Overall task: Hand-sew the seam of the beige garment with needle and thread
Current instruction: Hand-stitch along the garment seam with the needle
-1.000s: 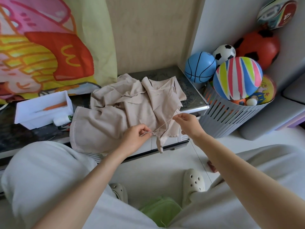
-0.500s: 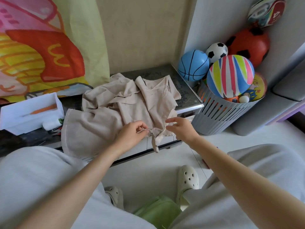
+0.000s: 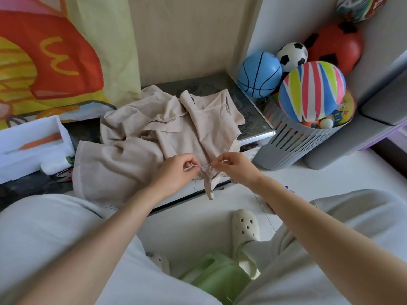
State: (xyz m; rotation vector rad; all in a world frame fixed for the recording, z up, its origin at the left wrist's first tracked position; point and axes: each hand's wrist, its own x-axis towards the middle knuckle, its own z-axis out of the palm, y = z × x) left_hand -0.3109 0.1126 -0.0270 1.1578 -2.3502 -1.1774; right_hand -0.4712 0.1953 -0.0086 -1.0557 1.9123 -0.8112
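Observation:
The beige garment [image 3: 136, 146] lies crumpled on a low dark table [image 3: 253, 115], one corner hanging over the front edge. My left hand [image 3: 176, 170] pinches a fold of the garment's seam at that edge. My right hand [image 3: 233, 166] is just to the right of it, fingertips pinched together on a short pale thread [image 3: 206, 166] that runs to the seam. The needle itself is too small to make out.
A white box [image 3: 33, 146] with an orange tool stands at the table's left. A grey slotted basket [image 3: 293, 142] full of balls stands on the floor to the right. My knees, cream clogs [image 3: 245, 227] and a green bag [image 3: 211, 276] are below.
My right hand came back in from the right toward the seam, so the thread between the hands is shorter now. The left hand kept its hold on the fold.

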